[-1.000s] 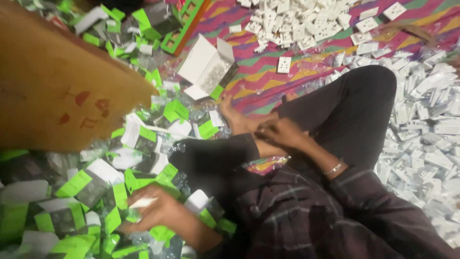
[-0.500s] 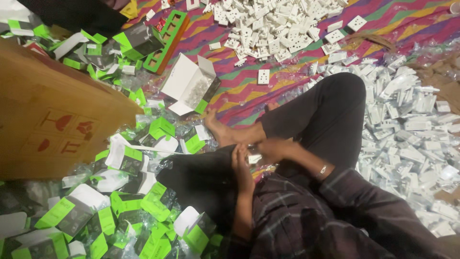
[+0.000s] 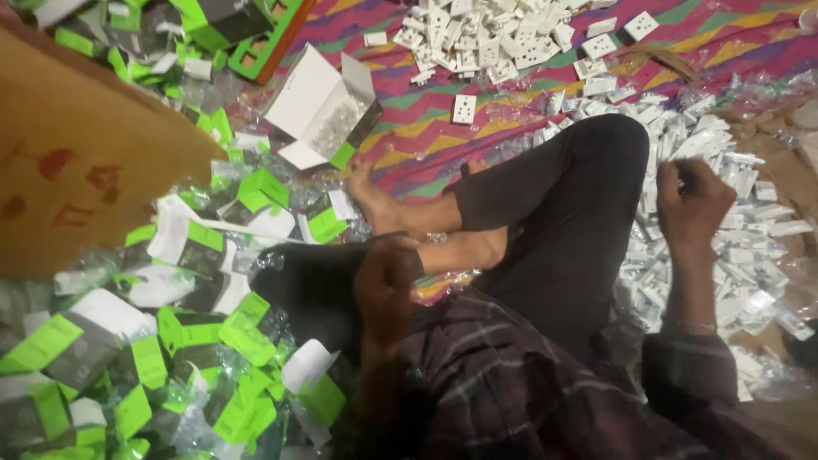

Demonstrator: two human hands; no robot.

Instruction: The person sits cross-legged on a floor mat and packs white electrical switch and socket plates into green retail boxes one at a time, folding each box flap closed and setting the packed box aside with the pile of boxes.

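Observation:
I sit cross-legged in dark trousers on a striped mat. My left hand [image 3: 385, 288] hovers, blurred, over my left knee beside my bare feet [image 3: 400, 213]; whether it holds anything I cannot tell. My right hand [image 3: 692, 201] reaches out to the right with its fingers curled, over a heap of small white plastic-wrapped parts [image 3: 733, 247]. What is inside its fingers is hidden. A pile of green-and-white small boxes [image 3: 170, 341] lies to my left.
An open white carton [image 3: 319, 111] lies ahead on the mat. Several white socket plates [image 3: 486, 38] are spread at the far side, with one lone plate [image 3: 464, 108] nearer. A brown cardboard sheet [image 3: 85, 162] leans at the left. A green tray edge [image 3: 273, 43] sits beyond it.
My left hand came up from the green box pile to my knee. My right hand left my lap and swung out right to the white heap. The view shifted.

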